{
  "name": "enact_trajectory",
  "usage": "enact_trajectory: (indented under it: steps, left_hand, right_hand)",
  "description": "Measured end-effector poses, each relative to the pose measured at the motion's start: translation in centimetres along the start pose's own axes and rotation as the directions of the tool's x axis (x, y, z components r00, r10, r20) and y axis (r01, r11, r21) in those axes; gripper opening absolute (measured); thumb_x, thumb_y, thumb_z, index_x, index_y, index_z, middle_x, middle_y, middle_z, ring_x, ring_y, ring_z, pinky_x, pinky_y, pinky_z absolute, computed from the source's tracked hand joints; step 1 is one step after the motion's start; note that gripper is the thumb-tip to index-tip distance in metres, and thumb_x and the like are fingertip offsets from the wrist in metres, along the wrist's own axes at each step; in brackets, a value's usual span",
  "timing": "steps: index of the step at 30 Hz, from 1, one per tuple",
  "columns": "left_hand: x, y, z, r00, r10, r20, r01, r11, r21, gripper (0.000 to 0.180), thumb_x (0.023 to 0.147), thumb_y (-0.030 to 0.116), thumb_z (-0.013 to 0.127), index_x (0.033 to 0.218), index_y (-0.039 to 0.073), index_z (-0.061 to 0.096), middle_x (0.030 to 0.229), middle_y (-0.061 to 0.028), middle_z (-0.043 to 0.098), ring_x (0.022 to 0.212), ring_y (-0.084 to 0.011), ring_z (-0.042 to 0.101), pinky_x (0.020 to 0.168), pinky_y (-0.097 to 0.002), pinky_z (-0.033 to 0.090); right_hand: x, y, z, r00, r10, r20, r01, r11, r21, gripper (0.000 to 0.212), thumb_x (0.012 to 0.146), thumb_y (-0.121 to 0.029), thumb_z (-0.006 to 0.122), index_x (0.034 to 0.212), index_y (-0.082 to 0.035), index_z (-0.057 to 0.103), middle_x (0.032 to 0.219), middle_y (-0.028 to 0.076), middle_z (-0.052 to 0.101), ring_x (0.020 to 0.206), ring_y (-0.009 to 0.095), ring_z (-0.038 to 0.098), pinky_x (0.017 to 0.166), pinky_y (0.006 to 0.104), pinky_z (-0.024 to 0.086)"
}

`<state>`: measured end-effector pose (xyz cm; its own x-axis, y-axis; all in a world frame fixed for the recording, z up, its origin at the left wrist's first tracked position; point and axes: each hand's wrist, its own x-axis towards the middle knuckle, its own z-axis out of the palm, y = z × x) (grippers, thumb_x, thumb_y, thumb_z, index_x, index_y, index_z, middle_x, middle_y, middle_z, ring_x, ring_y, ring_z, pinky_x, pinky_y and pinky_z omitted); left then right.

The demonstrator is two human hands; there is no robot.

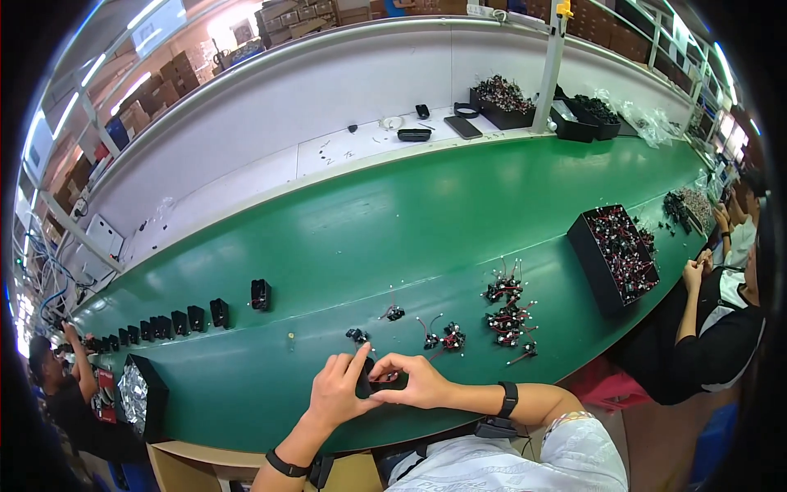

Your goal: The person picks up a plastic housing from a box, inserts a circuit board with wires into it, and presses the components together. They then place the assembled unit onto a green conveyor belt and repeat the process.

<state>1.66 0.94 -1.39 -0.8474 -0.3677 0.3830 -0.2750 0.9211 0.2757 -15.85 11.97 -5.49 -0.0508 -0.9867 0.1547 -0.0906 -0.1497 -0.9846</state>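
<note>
My left hand and my right hand meet near the front edge of the green belt, both gripping one small black part between the fingertips. Just beyond my hands lie small black pieces with red and white wires, one loose piece and another. A larger cluster of wired pieces lies to the right.
A row of black housings runs along the belt to the left, with one apart. A black tray of wired parts stands at right beside a seated person. Another person works far left. Black bins stand on the far shelf.
</note>
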Motion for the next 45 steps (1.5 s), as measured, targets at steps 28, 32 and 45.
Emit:
enact_trajectory:
  steps: [28, 32, 45]
  left_hand:
    - [0.6, 0.4, 0.6, 1.0, 0.017, -0.006, -0.018, 0.999, -0.04, 0.091, 0.055, 0.035, 0.091, 0.133, 0.0, 0.06, 0.097, -0.0119, 0.061, 0.087, -0.0311, 0.06, 0.074, -0.0412, 0.053]
    - [0.5, 0.4, 0.6, 0.999, 0.044, -0.025, -0.045, 0.998, -0.048, 0.091, 0.056, 0.036, 0.091, 0.133, -0.001, 0.06, 0.099, -0.013, 0.062, 0.089, -0.0316, 0.061, 0.075, -0.0412, 0.053]
    - [1.2, -0.1, 1.0, 0.993, 0.077, -0.088, -0.086, 0.991, -0.1, 0.093, 0.072, 0.045, 0.082, 0.145, -0.001, 0.049, 0.118, -0.018, 0.06, 0.103, -0.0352, 0.061, 0.088, -0.0425, 0.053]
  right_hand:
    - [-0.2, -0.1, -0.1, 0.988, -0.157, 0.0, 0.155, 0.973, -0.173, 0.035, 0.078, -0.023, 0.08, 0.105, -0.006, 0.066, 0.106, 0.012, 0.05, 0.098, 0.029, 0.056, 0.088, 0.0372, 0.048]
    - [-0.6, -0.1, 0.3, 0.97, -0.234, -0.063, 0.214, 0.949, -0.23, 0.034, 0.076, -0.023, 0.081, 0.102, -0.007, 0.066, 0.11, 0.012, 0.049, 0.101, 0.029, 0.055, 0.09, 0.0395, 0.047]
    - [0.2, -1.2, -1.9, 0.992, -0.122, -0.004, 0.121, 0.986, -0.112, 0.031, 0.079, -0.017, 0.084, 0.103, -0.004, 0.069, 0.141, 0.016, 0.054, 0.1, 0.018, 0.066, 0.084, 0.0312, 0.056]
